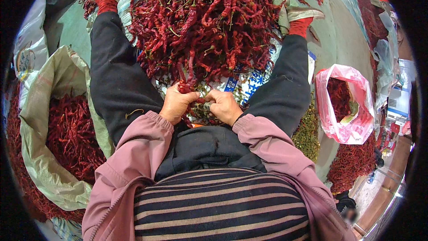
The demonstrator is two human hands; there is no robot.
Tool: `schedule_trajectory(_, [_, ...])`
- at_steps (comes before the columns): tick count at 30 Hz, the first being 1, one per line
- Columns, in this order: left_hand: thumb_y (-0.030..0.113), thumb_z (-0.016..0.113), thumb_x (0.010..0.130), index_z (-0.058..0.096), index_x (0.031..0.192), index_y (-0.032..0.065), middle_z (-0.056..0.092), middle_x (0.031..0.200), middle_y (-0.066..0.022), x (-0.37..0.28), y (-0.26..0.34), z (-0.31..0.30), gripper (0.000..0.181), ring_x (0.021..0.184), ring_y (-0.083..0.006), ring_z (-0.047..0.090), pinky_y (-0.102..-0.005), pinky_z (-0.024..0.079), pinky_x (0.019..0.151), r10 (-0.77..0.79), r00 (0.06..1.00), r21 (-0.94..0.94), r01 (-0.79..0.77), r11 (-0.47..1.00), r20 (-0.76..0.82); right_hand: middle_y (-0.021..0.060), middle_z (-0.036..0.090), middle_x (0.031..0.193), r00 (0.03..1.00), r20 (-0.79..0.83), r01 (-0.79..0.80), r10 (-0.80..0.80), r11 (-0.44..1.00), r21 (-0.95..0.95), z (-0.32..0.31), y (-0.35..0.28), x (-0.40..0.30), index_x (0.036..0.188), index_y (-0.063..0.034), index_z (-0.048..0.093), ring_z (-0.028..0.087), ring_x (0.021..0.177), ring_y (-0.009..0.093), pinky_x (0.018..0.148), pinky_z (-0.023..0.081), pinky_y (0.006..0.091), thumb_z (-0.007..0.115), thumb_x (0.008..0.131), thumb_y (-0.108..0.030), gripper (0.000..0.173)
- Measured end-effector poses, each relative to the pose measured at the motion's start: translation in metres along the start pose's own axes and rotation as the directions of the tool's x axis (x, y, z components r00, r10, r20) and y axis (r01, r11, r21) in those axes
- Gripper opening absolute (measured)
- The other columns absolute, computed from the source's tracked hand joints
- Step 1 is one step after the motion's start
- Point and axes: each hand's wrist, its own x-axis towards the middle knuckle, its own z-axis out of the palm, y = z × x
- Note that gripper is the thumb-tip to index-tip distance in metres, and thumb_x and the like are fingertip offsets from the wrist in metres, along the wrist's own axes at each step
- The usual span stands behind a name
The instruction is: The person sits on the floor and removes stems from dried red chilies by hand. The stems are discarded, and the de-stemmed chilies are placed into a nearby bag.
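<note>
Between my outstretched legs lies a large heap of dried red chili peppers (207, 26), some with green stems. At its near edge my left hand (177, 103) grips a few dried chilies (185, 87), which stick out above and below the fist. Close beside it, my right hand (223, 105) has its thumb and bent fingers at the end of a chili, near the left thumb; a dark covering shows on one fingertip. Loose green stems (204, 115) lie beneath both hands, on a white plastic sheet (255, 82) printed in blue.
On the left stands a pale green woven sack (35, 134) holding dried chilies (75, 134). A pink-and-white plastic bag (361, 107) with chilies inside is at the right. Stems (307, 137) are piled beside my right leg. More chilies (352, 164) lie beyond them.
</note>
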Motion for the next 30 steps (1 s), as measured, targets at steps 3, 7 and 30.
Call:
schedule_trajectory(3, [-0.001, 0.065, 0.065, 0.057, 0.086, 0.0024, 0.057, 0.073, -0.0013, -0.002, 0.002, 0.001, 0.023, 0.061, -0.0092, 0.053, -0.0238, 0.044, 0.057, 0.042, 0.996, 0.039, -0.045, 0.998, 0.083, 0.0164, 0.06, 0.07, 0.994, 0.016, -0.113, 0.111, 0.99, 0.088, 0.0, -0.002, 0.003, 0.082, 0.0017, 0.059, 0.06, 0.057, 0.022, 0.056, 0.047, 0.0305, 0.05, 0.066, -0.004, 0.02])
schedule_trajectory(7, [0.001, 0.062, 0.067, 0.055, 0.079, 0.0026, 0.055, 0.067, -0.0016, -0.016, 0.019, 0.003, 0.014, 0.057, -0.0105, 0.052, -0.0239, 0.044, 0.054, -0.068, 0.994, -0.098, 0.077, 0.992, 0.09, 0.0146, 0.06, 0.068, 0.967, 0.007, -0.253, 0.256, 0.95, 0.181, -0.002, 0.011, 0.008, 0.078, 0.0027, 0.058, 0.06, 0.053, 0.018, 0.049, 0.046, 0.0265, 0.053, 0.069, -0.004, 0.013])
schedule_trajectory(30, [0.011, 0.062, 0.067, 0.044, 0.114, 0.0013, 0.046, 0.115, -0.0162, -0.19, 0.102, -0.323, 0.051, 0.109, -0.0295, 0.042, -0.0358, 0.032, 0.093, 0.7, 0.649, 0.922, 0.386, 0.035, -0.299, 0.0142, 0.057, 0.077, 0.956, 0.192, 0.293, -0.223, 0.662, -0.69, 0.065, 0.008, 0.049, 0.083, -0.0055, 0.052, 0.059, 0.068, 0.027, 0.056, 0.046, 0.0395, 0.053, 0.069, -0.016, 0.017])
